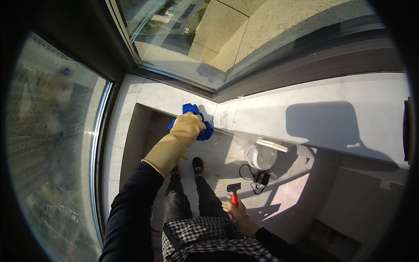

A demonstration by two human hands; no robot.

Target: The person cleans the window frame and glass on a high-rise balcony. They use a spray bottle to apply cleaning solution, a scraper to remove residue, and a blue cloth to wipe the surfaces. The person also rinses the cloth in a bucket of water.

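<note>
A beige rubber glove covers my left hand (188,124), which presses a bunched blue cloth (205,131) on the light stone window sill (163,96) near its inner corner. My right hand (240,211), held low before the checked apron, grips the red handle of a scraper (234,200). The scraper's dark, wide head points away from me, clear of any surface. Whether the right hand wears a glove I cannot tell for sure. The underside of the cloth is hidden by the left glove.
Dark-framed window panes (209,49) rise beyond the sill, and another pane (52,140) stands at the left. On the floor are a white bucket (264,158) with a pale flat piece on its rim, and a black power adapter (262,178) with its cord. My shoes (197,165) stand below.
</note>
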